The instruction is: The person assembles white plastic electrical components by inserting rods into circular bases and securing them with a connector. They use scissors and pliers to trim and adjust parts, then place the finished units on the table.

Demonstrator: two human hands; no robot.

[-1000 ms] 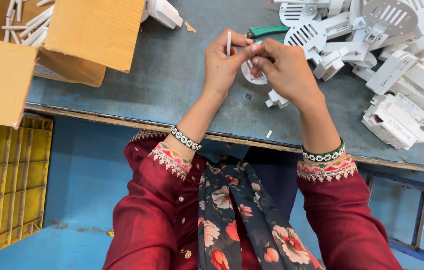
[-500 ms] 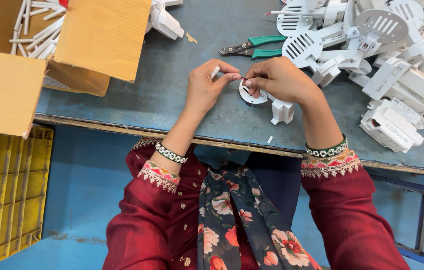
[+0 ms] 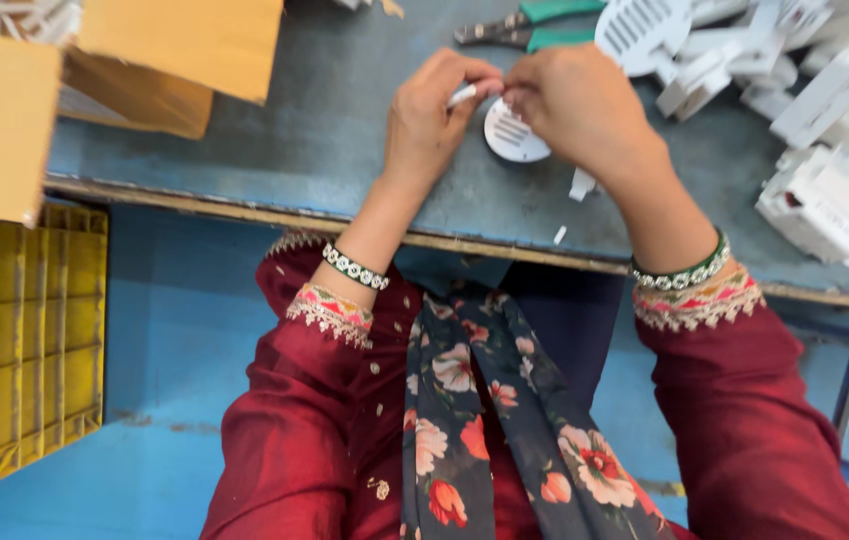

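My left hand (image 3: 431,118) pinches a small white plastic stick (image 3: 462,95) between thumb and fingers. My right hand (image 3: 576,105) sits close beside it, fingers curled over the edge of a round white slotted plastic disc (image 3: 510,135) that rests on the grey-blue table (image 3: 344,150). The two hands meet at the disc's upper edge. Whether the stick touches the disc is hidden by my fingers.
An open cardboard box (image 3: 64,80) with white sticks stands at the left. Green-handled pliers (image 3: 529,25) lie beyond my hands. A heap of white plastic parts (image 3: 814,130) fills the right. Small white bits (image 3: 581,183) lie near the table edge. Yellow (image 3: 49,330) and blue crates sit below left.
My hands came down from a raised position to the table and now work over the disc lying on it. The view has shifted closer.
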